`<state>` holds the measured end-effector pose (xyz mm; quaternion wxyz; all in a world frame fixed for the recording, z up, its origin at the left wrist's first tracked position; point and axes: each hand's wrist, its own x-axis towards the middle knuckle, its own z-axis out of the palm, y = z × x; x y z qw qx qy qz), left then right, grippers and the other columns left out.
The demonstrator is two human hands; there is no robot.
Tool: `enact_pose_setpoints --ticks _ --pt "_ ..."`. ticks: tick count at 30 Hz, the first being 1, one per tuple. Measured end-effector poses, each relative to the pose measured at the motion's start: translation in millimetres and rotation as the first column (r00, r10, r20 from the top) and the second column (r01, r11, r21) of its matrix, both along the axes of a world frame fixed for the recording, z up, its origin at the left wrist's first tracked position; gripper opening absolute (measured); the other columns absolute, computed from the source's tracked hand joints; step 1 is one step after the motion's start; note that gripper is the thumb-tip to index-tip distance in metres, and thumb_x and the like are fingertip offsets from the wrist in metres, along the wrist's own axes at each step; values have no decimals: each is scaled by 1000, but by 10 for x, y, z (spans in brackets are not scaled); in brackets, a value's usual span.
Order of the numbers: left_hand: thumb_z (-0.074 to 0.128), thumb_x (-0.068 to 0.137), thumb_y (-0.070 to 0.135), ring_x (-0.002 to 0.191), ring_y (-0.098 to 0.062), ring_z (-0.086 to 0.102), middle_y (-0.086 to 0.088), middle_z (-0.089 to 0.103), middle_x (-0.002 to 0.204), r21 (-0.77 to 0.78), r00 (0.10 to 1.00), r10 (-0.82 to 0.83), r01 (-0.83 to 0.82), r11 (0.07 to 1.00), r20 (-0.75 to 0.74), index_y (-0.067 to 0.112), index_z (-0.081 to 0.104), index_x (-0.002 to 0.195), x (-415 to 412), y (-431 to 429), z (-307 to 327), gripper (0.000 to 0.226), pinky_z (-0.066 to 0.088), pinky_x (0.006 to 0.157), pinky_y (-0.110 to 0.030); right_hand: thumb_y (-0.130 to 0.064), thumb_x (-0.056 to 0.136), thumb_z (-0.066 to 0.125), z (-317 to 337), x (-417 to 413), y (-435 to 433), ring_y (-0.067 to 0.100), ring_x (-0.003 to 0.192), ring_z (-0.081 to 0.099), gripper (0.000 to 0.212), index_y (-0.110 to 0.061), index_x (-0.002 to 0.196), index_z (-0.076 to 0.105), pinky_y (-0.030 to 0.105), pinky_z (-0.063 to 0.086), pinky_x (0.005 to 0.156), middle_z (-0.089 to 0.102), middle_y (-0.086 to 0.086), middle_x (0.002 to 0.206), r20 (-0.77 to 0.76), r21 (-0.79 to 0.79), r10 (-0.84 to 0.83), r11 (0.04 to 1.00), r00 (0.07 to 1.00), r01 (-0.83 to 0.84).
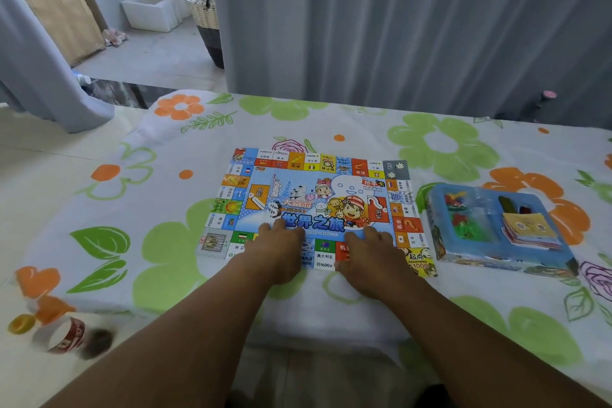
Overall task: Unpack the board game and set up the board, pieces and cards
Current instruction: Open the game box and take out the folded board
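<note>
The colourful game board [314, 189] lies unfolded and flat on the flower-print cloth in the middle of the table. My left hand [281, 248] and my right hand [374, 258] both press flat on the board's near edge, fingers straight. To the right of the board stands the open blue game box [536, 258]. In its tray lie a stack of cards [530, 228] and bagged coloured plastic pieces [460, 212].
The flower-print cloth [447, 146] covers the table. A grey curtain [397, 26] hangs just behind the far edge. On the floor at the near left stand a red-and-white cup [66, 336] and a yellow object [21, 323]. A woven basket [207, 23] and a white box [152, 10] are far back.
</note>
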<state>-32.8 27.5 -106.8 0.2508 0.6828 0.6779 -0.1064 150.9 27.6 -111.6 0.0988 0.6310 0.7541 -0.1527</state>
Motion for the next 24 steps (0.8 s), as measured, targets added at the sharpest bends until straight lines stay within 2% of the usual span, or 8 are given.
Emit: enact_pose_setpoints --ticks 3,6,13,16,19,24 --pt "62 93 21 141 -39 26 -12 26 156 -10 1000 15 -15 1000 5 27 30 152 15 -90 -17 67 37 110 -61 -53 94 56 60 3 -83 34 132 37 55 -25 140 41 51 42 101 39 10 144 -10 -36 -7 999 1000 7" --pt "66 92 24 143 -40 23 -12 22 157 -6 1000 25 -25 1000 -15 27 22 155 25 -185 -41 77 35 111 -62 -54 92 60 91 16 -170 34 134 35 61 -25 142 39 51 42 103 37 9 145 -16 -67 15 998 1000 -16" --pt "63 93 30 143 -41 21 -15 19 155 -36 998 38 -40 999 -44 24 28 151 -14 -371 2 69 34 112 -61 -58 92 57 106 1 -312 35 135 32 60 -27 141 40 56 41 105 37 8 144 8 -86 24 996 1000 -23" --pt "61 95 32 143 -42 20 -17 18 155 -45 999 30 -32 999 -45 22 26 153 17 -435 36 68 32 114 -58 -55 92 57 116 31 -333 35 132 35 56 -26 138 44 54 43 104 39 9 142 -16 -104 -4 995 1000 2" --pt "64 93 34 143 -40 18 -16 17 154 -40 998 46 -48 998 -47 23 23 153 53 -492 26 74 35 111 -61 -53 91 61 117 65 -351 35 131 36 58 -24 138 43 52 44 102 37 11 142 -24 -100 -9 995 1000 7" --pt "64 88 52 150 -36 1 -8 0 163 -12 995 91 -92 996 -41 33 12 156 124 -490 46 87 28 110 -70 -57 90 59 75 71 -378 36 136 30 64 -26 141 38 56 42 104 30 11 146 18 -101 -34 994 999 36"
